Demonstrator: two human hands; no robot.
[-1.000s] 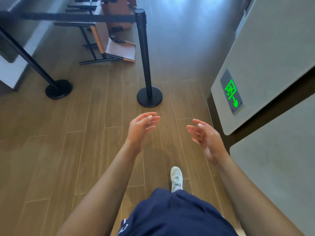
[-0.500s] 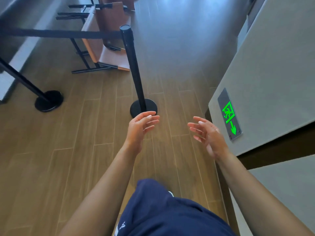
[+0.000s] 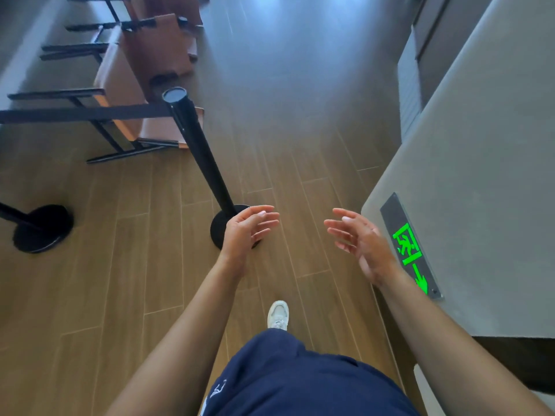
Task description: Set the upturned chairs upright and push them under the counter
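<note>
Brown chairs with black metal legs lie tipped on their sides on the wooden floor at the upper left. The nearest chair has its legs pointing left, and a second chair lies just behind it. My left hand and my right hand are held out in front of me, palms facing each other, fingers relaxed and holding nothing. Both hands are well short of the chairs. The counter on the left is mostly out of frame.
A black barrier post with a round base stands between me and the chairs, its belt running left. A second post base sits at the left. A grey wall with a green exit sign is close on my right.
I have walked forward: the barrier post, chairs and exit sign have come closer and lower in view. My hands have kept the same open pose.
</note>
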